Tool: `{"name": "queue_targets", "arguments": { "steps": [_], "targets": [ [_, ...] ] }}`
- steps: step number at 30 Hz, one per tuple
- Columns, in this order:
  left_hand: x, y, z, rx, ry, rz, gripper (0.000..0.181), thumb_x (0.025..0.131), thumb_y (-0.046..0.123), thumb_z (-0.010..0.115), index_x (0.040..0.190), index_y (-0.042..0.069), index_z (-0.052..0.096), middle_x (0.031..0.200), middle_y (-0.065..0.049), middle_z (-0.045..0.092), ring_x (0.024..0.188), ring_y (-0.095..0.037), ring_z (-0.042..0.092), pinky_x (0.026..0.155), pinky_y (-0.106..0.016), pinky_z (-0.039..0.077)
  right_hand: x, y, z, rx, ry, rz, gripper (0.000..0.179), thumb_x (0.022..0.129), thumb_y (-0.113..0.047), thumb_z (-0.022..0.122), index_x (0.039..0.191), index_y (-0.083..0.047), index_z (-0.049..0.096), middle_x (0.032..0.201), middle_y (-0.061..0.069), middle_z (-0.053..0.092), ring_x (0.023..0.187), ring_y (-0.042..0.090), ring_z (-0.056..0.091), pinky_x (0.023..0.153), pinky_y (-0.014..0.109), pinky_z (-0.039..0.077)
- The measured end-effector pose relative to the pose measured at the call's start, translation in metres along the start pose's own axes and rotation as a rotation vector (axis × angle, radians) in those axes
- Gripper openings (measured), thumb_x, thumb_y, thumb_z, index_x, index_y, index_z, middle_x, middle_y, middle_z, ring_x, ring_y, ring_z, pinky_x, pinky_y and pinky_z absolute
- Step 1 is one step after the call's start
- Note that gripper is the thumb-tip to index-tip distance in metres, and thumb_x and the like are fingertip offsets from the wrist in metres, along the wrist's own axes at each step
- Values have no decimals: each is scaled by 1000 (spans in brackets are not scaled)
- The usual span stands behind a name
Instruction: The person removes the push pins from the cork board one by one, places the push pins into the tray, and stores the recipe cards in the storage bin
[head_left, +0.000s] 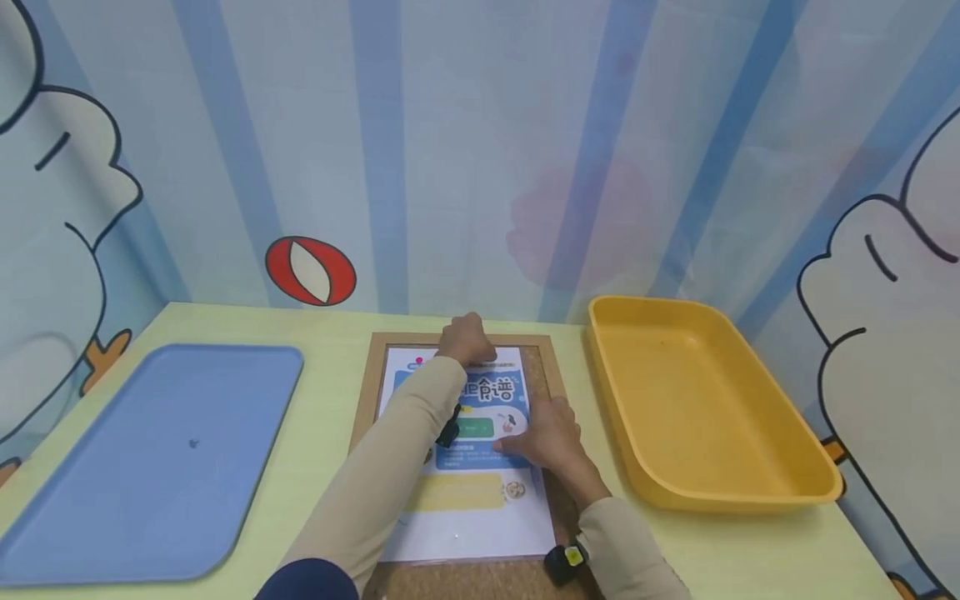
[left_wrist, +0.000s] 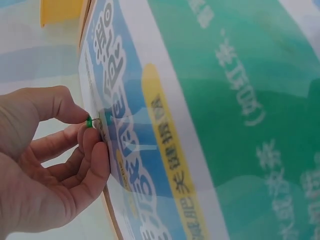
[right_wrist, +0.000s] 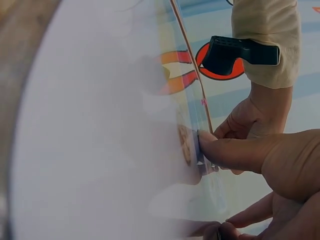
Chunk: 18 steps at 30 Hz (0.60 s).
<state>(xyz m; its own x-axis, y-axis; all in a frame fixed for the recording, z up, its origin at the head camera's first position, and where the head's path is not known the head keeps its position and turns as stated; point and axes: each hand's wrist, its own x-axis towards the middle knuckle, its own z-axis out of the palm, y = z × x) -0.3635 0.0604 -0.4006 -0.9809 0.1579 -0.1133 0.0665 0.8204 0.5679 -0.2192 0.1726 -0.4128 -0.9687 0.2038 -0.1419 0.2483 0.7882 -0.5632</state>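
Note:
A wood-framed cork board (head_left: 465,581) lies on the table, bearing a printed sheet (head_left: 468,533) with a glossy clear surface. At the sheet's top edge, my left hand (head_left: 467,340) pinches a green push pin (left_wrist: 89,122) between thumb and finger, its metal point toward the sheet. My right hand (head_left: 551,433) rests on the sheet's right side, thumb and fingers spread; in the right wrist view its thumb (right_wrist: 235,152) presses the surface. A pink push pin (head_left: 419,360) stands at the sheet's upper left.
To the left lies a flat blue tray (head_left: 150,467). A deep yellow tray (head_left: 705,400) stands close on the board's right. Behind the pale yellow table (head_left: 322,392) rises a striped blue backdrop (head_left: 472,167) with cartoon figures.

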Motion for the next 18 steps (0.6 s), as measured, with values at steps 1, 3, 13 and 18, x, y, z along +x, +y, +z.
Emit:
{"name": "queue_targets", "arguments": {
  "steps": [1, 3, 13, 18],
  "targets": [
    [0, 0, 0, -3, -4, -2, 32, 83, 15, 73, 110, 0, 64, 96, -14, 66, 82, -28, 60, 71, -38, 51, 0, 0, 0, -1, 5, 5, 77, 71, -23, 92, 136, -3, 56, 107, 14, 52, 100, 29, 50, 80, 40, 47],
    [-1, 0, -1, -13, -9, -8, 30, 83, 15, 73, 108, 0, 64, 93, -13, 65, 79, -27, 59, 67, -36, 48, 1, 0, 1, -6, 15, 11, 73, 70, -24, 92, 132, -3, 58, 105, 13, 52, 99, 28, 51, 79, 39, 48],
    [4, -1, 0, -15, -17, 4, 19, 83, 13, 73, 95, 1, 64, 81, -10, 61, 68, -23, 56, 56, -30, 43, 3, 0, -2, -28, 18, 38, 74, 70, -26, 92, 128, 3, 58, 102, 15, 51, 94, 29, 53, 78, 40, 48],
    [-2, 0, -4, -4, -14, 25, 20, 83, 13, 73, 98, 1, 65, 83, -11, 64, 70, -23, 57, 58, -31, 44, 3, 0, -2, -18, 27, 44, 74, 70, -25, 92, 129, 2, 57, 103, 15, 53, 93, 29, 55, 79, 41, 50]
  ]
}}
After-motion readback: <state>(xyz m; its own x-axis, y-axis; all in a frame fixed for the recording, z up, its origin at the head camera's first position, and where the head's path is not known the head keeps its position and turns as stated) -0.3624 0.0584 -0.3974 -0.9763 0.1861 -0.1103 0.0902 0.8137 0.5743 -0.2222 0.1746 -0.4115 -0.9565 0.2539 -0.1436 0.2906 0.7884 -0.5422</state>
